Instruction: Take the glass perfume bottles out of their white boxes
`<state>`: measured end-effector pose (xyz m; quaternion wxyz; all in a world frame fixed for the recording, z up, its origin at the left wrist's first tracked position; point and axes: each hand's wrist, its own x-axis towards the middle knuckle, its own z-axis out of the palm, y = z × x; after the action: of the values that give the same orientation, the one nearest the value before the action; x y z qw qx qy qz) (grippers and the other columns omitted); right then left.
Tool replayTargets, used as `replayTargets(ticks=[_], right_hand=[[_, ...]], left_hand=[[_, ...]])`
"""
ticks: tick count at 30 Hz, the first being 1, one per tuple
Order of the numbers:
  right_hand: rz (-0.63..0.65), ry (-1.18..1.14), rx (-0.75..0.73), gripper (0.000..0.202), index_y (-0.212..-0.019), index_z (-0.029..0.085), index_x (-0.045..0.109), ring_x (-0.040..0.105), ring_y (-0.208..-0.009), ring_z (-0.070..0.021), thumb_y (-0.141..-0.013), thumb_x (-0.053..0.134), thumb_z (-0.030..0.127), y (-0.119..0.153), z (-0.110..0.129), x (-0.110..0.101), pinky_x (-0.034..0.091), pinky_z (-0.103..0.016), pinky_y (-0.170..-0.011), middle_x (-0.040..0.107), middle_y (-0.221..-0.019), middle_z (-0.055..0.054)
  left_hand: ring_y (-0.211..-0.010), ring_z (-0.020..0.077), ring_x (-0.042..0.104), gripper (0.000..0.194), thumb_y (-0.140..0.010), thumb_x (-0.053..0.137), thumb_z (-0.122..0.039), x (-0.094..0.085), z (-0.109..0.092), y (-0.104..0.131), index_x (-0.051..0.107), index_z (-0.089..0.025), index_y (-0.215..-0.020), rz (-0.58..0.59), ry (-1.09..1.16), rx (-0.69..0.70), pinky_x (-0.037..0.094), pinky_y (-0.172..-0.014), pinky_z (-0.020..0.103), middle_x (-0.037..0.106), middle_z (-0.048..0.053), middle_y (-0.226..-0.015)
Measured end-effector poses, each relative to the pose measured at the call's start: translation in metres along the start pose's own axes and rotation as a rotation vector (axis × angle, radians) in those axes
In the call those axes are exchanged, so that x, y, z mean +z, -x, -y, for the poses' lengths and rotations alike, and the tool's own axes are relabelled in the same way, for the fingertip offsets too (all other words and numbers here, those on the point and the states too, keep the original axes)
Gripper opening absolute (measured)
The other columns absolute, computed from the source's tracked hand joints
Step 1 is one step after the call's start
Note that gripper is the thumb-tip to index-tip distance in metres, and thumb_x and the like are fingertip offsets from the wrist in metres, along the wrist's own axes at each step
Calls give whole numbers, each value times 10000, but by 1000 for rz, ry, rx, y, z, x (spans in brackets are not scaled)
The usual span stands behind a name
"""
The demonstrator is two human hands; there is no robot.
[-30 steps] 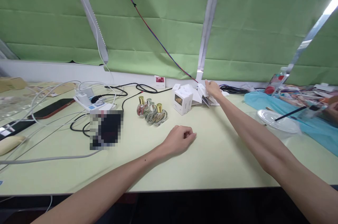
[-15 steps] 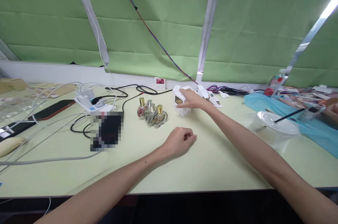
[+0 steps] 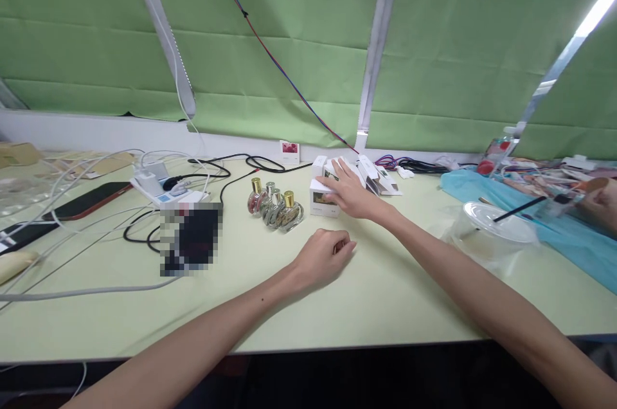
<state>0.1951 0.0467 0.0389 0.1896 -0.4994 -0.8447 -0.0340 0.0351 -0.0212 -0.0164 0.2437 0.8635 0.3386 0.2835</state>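
Several small white cartons (image 3: 323, 207) with printed pictures stand grouped at the back middle of the table. My right hand (image 3: 351, 193) lies over them, fingers spread and touching their tops and front, not wrapped round any. It covers part of the group. Left of the cartons, several small glass bottles (image 3: 276, 211) with gold and silver caps stand close together. Nearer me, my left hand (image 3: 324, 256) rests on the tabletop, its fingers curled into a loose fist with nothing seen inside.
A lidded clear plastic cup (image 3: 499, 226) with a black straw stands at right, beside a blue plastic sheet (image 3: 457, 185). Another person's hand (image 3: 600, 206) is at the far right edge. Cables, a power strip (image 3: 166, 193) and a phone (image 3: 94, 200) lie at left.
My right hand has gone from curling over a carton to lying flatter, fingers spread. The front carton now shows its face squarely towards me. My left hand stays put.
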Motion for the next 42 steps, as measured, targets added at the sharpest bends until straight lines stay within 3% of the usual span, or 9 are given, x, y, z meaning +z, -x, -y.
replayTargets(ticks=[5,8,14,21,25,27,30,34,42], right_hand=[[-43,1,-73,364,-1350,192,591,525,-1195,-291,-1032,436,279,9,6,-6,413,-404,-968,603,-1227,-173],[-7,54,-49,348,-1322,199,603,576,-949,-247,-1033,447,312,14,15,-16,418,-335,-816,619,-1010,-111],[47,145,10,297,-1218,211,623,569,-804,-206,-1039,425,342,39,34,-37,332,-270,-645,594,-982,-103],[66,-64,120,361,-888,168,598,581,-779,-218,-1008,457,478,62,48,-51,371,-297,-663,635,-863,-93],[165,-468,90,392,-1063,197,582,591,-803,-192,-874,669,529,73,43,-53,447,-291,-684,659,-980,-51],[194,-675,96,602,-1240,228,521,608,-803,-171,-769,789,491,80,39,-46,485,-287,-673,636,-1159,-59],[152,-869,214,923,-1419,283,344,634,-743,-137,-672,868,420,89,32,-23,523,-299,-630,477,-1413,-119],[150,-1114,253,994,-1416,331,252,649,-693,-105,-648,880,394,93,25,9,542,-298,-593,340,-1518,-157],[-60,-863,231,985,-1506,284,273,605,-698,-138,-694,828,341,96,39,19,491,-287,-602,605,-1243,-98]], left_hand=[[-558,108,437,289,-959,477,-288,-11,1,-5,539,-178,-699,-185,-52,97,316,-596,259,558,-24,-627],[-545,106,441,245,-964,487,-295,-18,2,-6,583,-182,-770,-331,-57,66,333,-595,252,571,-29,-633],[-541,109,485,231,-995,469,-406,-26,1,-8,570,-202,-956,-510,12,-33,366,-589,247,595,-39,-685],[-599,124,563,313,-1022,361,-481,-32,-7,-5,517,-212,-990,-375,128,-67,405,-595,244,646,-9,-770],[-558,109,545,361,-1008,353,-534,-38,-11,-4,511,-215,-950,-296,220,-97,419,-568,241,650,-5,-814],[-542,105,548,372,-991,370,-564,-42,-12,-5,505,-219,-952,-263,288,-141,435,-545,238,651,-6,-841],[-527,109,555,382,-951,433,-600,-47,-12,-8,507,-232,-1024,-211,306,-193,442,-514,236,647,-13,-841],[-527,125,558,429,-909,480,-636,-56,-16,-14,554,-231,-1027,-158,188,-255,418,-498,238,652,-11,-784],[-608,203,594,538,-778,575,-718,-78,-33,-24,705,-197,-748,-45,-182,-242,358,-493,271,677,54,-691]])
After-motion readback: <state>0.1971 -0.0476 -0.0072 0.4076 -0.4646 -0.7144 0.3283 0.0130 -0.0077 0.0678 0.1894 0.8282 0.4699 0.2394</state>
